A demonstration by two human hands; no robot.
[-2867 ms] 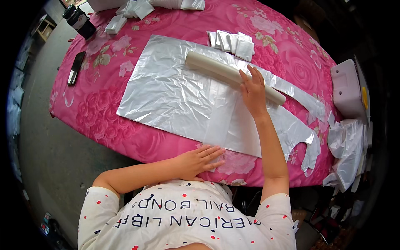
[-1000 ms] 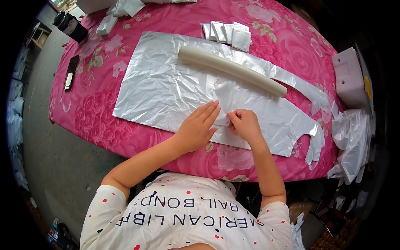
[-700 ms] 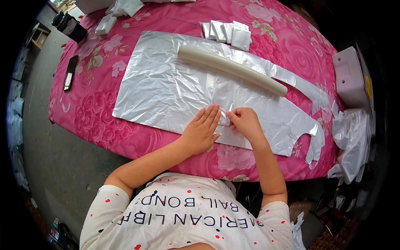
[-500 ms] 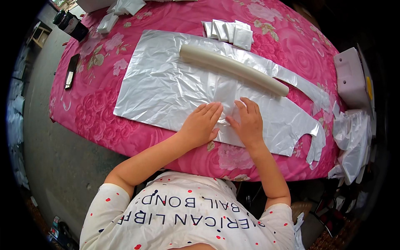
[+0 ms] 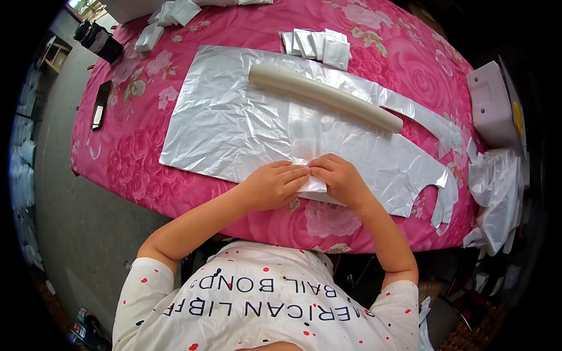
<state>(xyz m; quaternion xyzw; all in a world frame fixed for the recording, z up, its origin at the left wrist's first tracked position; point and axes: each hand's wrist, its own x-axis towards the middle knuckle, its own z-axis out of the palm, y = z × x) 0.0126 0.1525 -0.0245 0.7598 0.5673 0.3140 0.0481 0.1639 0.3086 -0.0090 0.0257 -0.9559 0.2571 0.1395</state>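
Note:
My left hand (image 5: 275,184) and my right hand (image 5: 341,180) meet near the front edge of a large, wrinkled silvery-white plastic bag (image 5: 219,117) lying flat on the table. Their fingertips are closed together on a narrow piece of thin plastic film (image 5: 304,149), partly folded over itself. The film's near end shows below the fingers, and part of it is hidden under them. Beyond both hands, a long beige tube (image 5: 325,96) lies slantwise across the bag. The bag's cut-out handle end points to the right.
Small folded plastic packets (image 5: 319,47) lie beyond the tube, with more packets (image 5: 175,13) at the far left. A dark phone (image 5: 100,105) and a dark lidded bottle (image 5: 98,41) are at left. A white box (image 5: 494,102) and loose plastic bags (image 5: 497,190) are at right. A pink floral cloth (image 5: 134,158) covers the table.
Both hands have drawn nearer to me and come together. Their fingers, flat and apart before, are now closed on the film, and a folded part of it shows.

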